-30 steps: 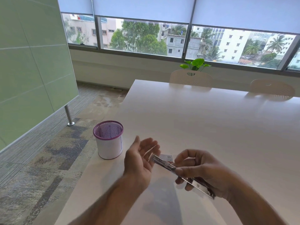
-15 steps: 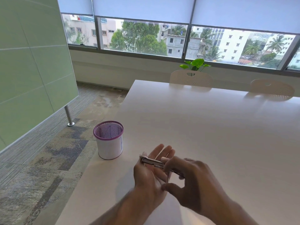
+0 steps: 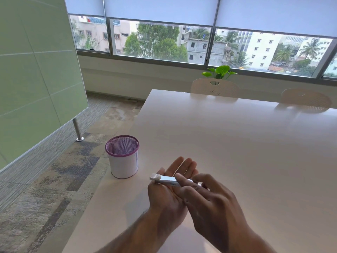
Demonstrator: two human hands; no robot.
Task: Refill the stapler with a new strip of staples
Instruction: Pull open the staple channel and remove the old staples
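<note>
Near the table's [image 3: 237, 143] left edge, the left hand [image 3: 169, 194] lies flat, palm up, beneath the stapler [image 3: 165, 179] — the right hand [image 3: 209, 203] pinches it from above. Just beside them stands a mesh cup [image 3: 123, 157].

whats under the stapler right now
The open left hand lies palm-up beneath the stapler. The right hand covers its rear, so whatever lies under that end is hidden.

Slim silver stapler [image 3: 166, 179], lying level across an open palm, rounded end pointing left.
</note>
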